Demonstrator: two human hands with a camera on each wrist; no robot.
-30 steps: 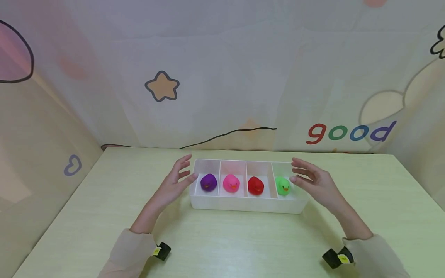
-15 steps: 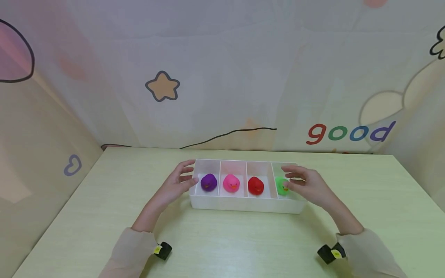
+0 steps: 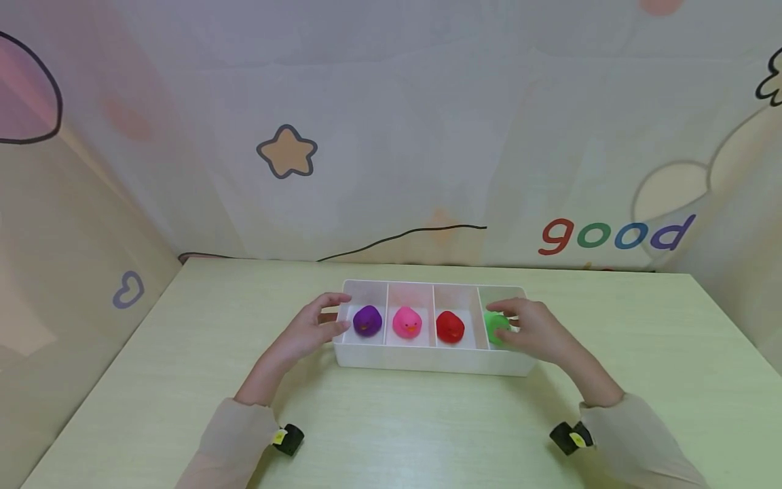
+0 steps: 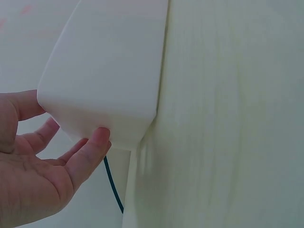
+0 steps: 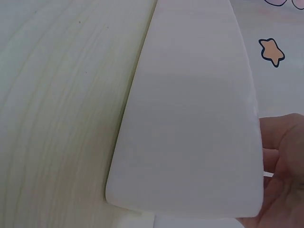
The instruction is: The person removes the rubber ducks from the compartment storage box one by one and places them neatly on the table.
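A long white divided box [image 3: 434,361] stands on the table, one toy duck per compartment. From left these are a purple duck [image 3: 367,321], a pink duck [image 3: 406,322], a red duck [image 3: 450,327] and a green duck [image 3: 493,326]. My left hand [image 3: 308,329] is at the box's left end, fingers spread, with fingertips at the end wall [image 4: 95,118] and rim in the left wrist view. My right hand [image 3: 537,329] reaches over the right end, fingers loosely bent above and around the green duck, partly hiding it. In the right wrist view the box [image 5: 185,133] hides my fingertips.
The pale wooden table [image 3: 403,421] extends around the box. Behind it hangs a patterned backdrop [image 3: 391,149] with a star and the word "good". Each sleeve carries a black strap with a small camera, such as the right wrist camera [image 3: 563,438].
My right hand has moved left and slightly down, from the box's right end to over the green duck. My left hand has lowered slightly against the left end. The box and ducks stay put.
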